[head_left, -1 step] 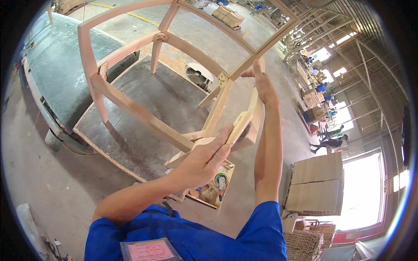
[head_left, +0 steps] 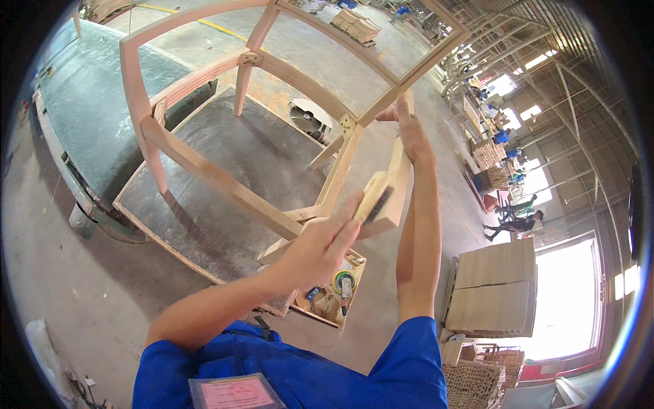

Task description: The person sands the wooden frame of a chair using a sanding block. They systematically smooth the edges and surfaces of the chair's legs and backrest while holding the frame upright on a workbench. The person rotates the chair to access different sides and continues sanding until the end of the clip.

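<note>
My left hand [head_left: 323, 245] is closed around the handle of a wooden brush [head_left: 372, 196] with dark bristles. Its bristles are against or just over a pale wooden leg of an unfinished chair frame [head_left: 218, 183]; whether they touch is hard to see. Farther up, my right hand [head_left: 413, 136] grips the same frame near the joint of the back and the leg. The bare wood chair lies tilted over a dark-topped low table [head_left: 225, 232], its curved arm and open back rising at the far side.
An open wooden box [head_left: 320, 317] near my body holds a round sander [head_left: 345, 283]. Beyond the chair lies a circular blade tool [head_left: 310, 117]. A green-topped table [head_left: 116, 102] stands at left. At right are stacked boards [head_left: 492, 290] and a walking person [head_left: 516, 223].
The brush has shifted slightly up and tipped, so more of its bristles show. My left hand moved a little with it; my right hand stays in place.
</note>
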The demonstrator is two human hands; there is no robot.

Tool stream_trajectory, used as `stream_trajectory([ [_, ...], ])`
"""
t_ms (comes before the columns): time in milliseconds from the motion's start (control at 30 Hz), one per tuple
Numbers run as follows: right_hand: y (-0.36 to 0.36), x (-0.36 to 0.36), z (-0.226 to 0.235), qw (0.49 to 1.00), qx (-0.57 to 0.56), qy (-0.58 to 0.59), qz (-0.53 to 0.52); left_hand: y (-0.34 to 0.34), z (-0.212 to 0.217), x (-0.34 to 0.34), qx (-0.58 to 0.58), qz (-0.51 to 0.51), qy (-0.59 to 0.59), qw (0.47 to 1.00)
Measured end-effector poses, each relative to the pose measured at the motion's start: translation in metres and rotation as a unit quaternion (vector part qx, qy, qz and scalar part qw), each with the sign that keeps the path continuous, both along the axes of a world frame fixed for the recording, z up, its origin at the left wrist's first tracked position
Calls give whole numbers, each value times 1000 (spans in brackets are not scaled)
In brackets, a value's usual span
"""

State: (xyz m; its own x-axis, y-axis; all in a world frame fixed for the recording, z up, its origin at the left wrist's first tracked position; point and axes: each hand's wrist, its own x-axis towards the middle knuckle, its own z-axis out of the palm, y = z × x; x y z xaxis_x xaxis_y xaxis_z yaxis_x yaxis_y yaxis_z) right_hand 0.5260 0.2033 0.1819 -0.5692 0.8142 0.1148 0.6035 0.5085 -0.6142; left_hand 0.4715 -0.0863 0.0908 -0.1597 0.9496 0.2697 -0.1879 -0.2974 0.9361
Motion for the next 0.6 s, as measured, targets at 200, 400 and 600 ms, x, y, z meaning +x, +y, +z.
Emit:
stream_trajectory([
  [200, 23, -6, -18, 994, 80, 76, 20, 30, 9, -47, -68, -111, 71, 989],
  [400, 63, 5, -20, 965, 232, -93, 81, 64, -26, -51, 96, -61, 70, 991],
  [600, 34, -10, -3, 979, 164, -112, 32, 92, -21, -43, 107, -41, -24, 993],
])
